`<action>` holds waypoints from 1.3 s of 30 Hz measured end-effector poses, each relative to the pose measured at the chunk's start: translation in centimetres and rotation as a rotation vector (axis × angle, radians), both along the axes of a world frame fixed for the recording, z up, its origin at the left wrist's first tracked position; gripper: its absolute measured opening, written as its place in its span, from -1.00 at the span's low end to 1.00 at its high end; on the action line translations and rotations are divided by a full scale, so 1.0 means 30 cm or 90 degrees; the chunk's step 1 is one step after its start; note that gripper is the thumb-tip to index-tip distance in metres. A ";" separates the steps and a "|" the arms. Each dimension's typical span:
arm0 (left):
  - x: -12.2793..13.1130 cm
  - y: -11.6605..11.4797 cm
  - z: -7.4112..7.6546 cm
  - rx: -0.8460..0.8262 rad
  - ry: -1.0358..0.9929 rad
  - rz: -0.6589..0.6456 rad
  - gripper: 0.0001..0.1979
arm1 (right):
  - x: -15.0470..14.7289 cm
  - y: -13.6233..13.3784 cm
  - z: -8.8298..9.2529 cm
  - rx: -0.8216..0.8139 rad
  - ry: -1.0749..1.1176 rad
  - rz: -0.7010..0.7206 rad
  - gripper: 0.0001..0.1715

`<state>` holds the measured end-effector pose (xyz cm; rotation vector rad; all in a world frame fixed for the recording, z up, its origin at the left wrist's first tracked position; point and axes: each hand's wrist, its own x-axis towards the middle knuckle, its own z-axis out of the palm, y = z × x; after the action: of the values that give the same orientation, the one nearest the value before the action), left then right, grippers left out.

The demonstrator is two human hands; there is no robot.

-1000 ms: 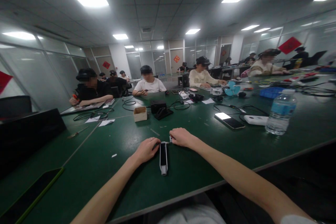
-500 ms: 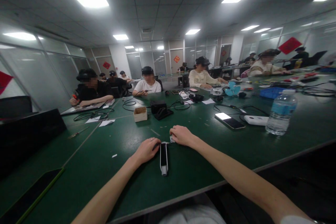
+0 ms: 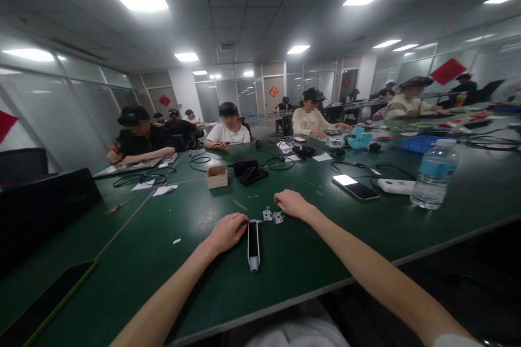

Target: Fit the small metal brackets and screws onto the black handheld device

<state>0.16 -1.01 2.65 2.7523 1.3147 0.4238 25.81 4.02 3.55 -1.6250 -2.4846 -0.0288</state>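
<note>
A long, narrow white device (image 3: pixel 254 263) with a dark inner face lies on the green table, its length pointing toward me. My left hand (image 3: pixel 228 232) rests at its far left side with curled fingers touching or very close to it; whatever the fingertips hold is hidden. Just right of the device's far end lie two small metal plates with holes, one plate (image 3: pixel 267 214) on the left and another plate (image 3: pixel 278 218) beside it. Beyond the right plate, my right hand (image 3: pixel 293 204) is bent down with fingers drawn together, and its fingertips are mostly hidden.
A small open cardboard box (image 3: pixel 217 177) and a black stand (image 3: pixel 249 169) are farther back. To the right are a phone (image 3: pixel 355 187), a white case (image 3: pixel 394 186) and a water bottle (image 3: pixel 435 174). A green-edged dark panel (image 3: pixel 49 301) lies at left. Several people sit across the table.
My right hand has moved right and slightly away from me, uncovering the two metal plates beside the device. My left hand and the device have stayed in place.
</note>
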 end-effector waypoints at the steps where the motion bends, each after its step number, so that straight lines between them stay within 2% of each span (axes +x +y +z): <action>1: 0.000 -0.001 0.000 0.001 0.000 0.002 -0.79 | -0.002 -0.002 0.002 0.013 -0.003 0.005 -0.76; 4: 0.004 -0.006 0.004 0.001 0.003 0.015 -0.79 | -0.012 -0.012 0.009 0.039 0.003 0.028 -0.75; 9: 0.011 -0.007 0.000 0.019 0.004 0.026 -0.81 | -0.035 -0.034 0.014 0.016 0.029 0.100 -0.65; 14: 0.015 0.000 -0.020 0.046 0.007 0.042 -0.81 | -0.062 -0.043 0.000 0.038 0.029 0.143 -0.72; 23: 0.029 -0.007 -0.014 0.027 -0.002 0.075 -0.83 | -0.090 -0.057 -0.006 0.010 0.083 0.101 -0.77; 31: 0.026 0.008 -0.040 0.011 -0.030 0.104 -0.82 | -0.089 -0.068 0.017 0.094 0.160 0.065 -0.79; 39: 0.023 0.003 -0.031 0.020 -0.026 0.080 -0.81 | -0.127 -0.090 0.003 0.145 0.199 0.139 -0.81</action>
<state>0.84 -0.92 1.70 2.6794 1.4893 0.5116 22.00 1.33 3.64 -1.1647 -2.3051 -0.0264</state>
